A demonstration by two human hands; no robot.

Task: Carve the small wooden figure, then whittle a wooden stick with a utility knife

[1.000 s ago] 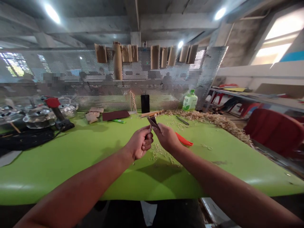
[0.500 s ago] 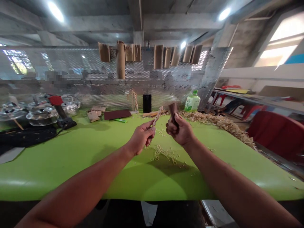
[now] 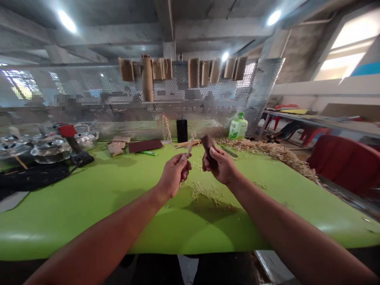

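My left hand [image 3: 175, 172] is shut around a thin, pale carved wooden stick [image 3: 190, 145], whose tip rises above the fingers. My right hand [image 3: 220, 166] pinches a dark brown folded sheet, probably sandpaper [image 3: 208, 151]. The two hands are close but apart, held above the lime-green table [image 3: 89, 213]. Loose wood shavings [image 3: 202, 191] lie on the table beneath and between them. A long heap of shavings [image 3: 267, 152] runs along the far right of the table.
A perforated metal screen [image 3: 124, 107] with hanging brown paper pieces stands behind the table. On the table are a green-capped bottle [image 3: 238, 126], an upright black block [image 3: 182, 130], a dark sheet [image 3: 145, 145], and metal pots [image 3: 49, 152] at left. A red chair [image 3: 344, 164] stands at right.
My hands have moved apart and upward since the oldest frame, and the stick now stands clear. Over the last half second, my right hand has moved left, closer to the stick.
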